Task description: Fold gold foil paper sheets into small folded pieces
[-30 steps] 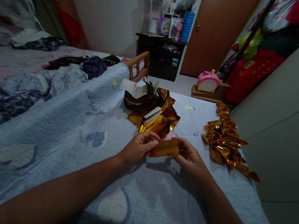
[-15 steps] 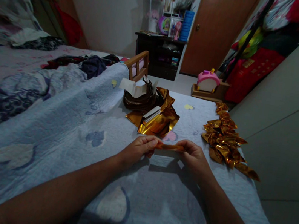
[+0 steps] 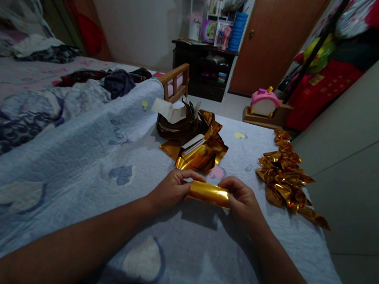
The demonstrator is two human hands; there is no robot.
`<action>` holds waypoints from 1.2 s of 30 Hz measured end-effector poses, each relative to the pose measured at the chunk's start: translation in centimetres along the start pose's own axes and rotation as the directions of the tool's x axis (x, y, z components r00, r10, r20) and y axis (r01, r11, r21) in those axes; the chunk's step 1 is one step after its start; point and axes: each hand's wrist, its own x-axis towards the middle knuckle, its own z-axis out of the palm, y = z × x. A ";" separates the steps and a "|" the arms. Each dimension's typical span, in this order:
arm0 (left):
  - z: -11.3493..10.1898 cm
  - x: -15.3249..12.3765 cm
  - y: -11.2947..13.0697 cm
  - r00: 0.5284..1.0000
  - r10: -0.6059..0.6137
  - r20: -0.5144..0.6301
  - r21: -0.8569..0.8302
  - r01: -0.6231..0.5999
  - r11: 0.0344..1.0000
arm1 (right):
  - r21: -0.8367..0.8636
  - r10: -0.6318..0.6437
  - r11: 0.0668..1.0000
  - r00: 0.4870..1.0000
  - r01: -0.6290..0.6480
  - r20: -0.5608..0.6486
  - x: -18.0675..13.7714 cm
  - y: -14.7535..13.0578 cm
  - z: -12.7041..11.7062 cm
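Note:
A small piece of shiny gold foil paper (image 3: 209, 194), rolled or folded into a band, is held level above the bed cover. My left hand (image 3: 175, 189) pinches its left end, and my right hand (image 3: 242, 198) grips the right end. Just beyond my hands lie creased gold foil sheets (image 3: 202, 151) with a white-edged stack among them. Behind those is a dark brown pile of paper (image 3: 180, 128) with a pale strip on top. To the right, several folded gold foil pieces (image 3: 283, 179) lie heaped along the bed's edge.
A pale blue quilt (image 3: 148, 217) with heart shapes covers the surface under my hands. A wooden rail (image 3: 173, 83) stands at the far edge. Rumpled bedding (image 3: 43, 103) lies at left, and a pale cabinet (image 3: 372, 158) rises close on the right.
The foil piece has turned between my hands: a thin brownish edge faced me before, and now its broad gold face shows. Both hands stay in nearly the same place.

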 end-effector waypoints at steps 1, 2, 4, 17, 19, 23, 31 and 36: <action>0.0 0.0 0.1 0.999 0.037 -0.004 0.003 -0.037 0.999 | -0.076 -0.068 0.995 0.998 0.066 -0.017 0.0 0.0 -0.1; 0.0 0.0 0.2 0.996 0.086 -0.008 0.013 -0.086 0.996 | -0.150 -0.132 0.981 0.991 0.126 -0.032 0.0 0.1 -0.1; 0.0 -0.1 0.2 0.980 0.199 -0.015 0.066 -0.197 0.978 | -0.252 -0.217 0.947 0.975 0.199 -0.043 0.0 0.2 -0.2; -0.4 0.0 -0.5 0.849 0.522 0.088 0.412 -0.508 0.757 | -0.314 -0.353 0.882 0.934 0.352 0.055 0.0 0.5 -0.1; -0.3 -0.1 -0.5 0.844 0.525 0.110 0.423 -0.517 0.744 | -0.317 -0.353 0.882 0.934 0.350 0.050 0.0 0.6 -0.1; -0.2 -0.2 -0.5 0.851 0.514 0.107 0.456 -0.501 0.736 | -0.306 -0.338 0.891 0.940 0.335 0.044 0.1 0.6 -0.1; -0.4 -0.4 -0.1 0.892 0.438 0.111 0.555 -0.421 0.718 | -0.277 -0.191 0.947 0.979 0.165 -0.072 -0.3 0.4 0.2; -0.3 -0.6 0.5 0.906 0.279 0.317 0.344 -0.384 0.857 | -0.271 -0.223 0.945 0.966 0.183 -0.128 -0.4 0.4 0.3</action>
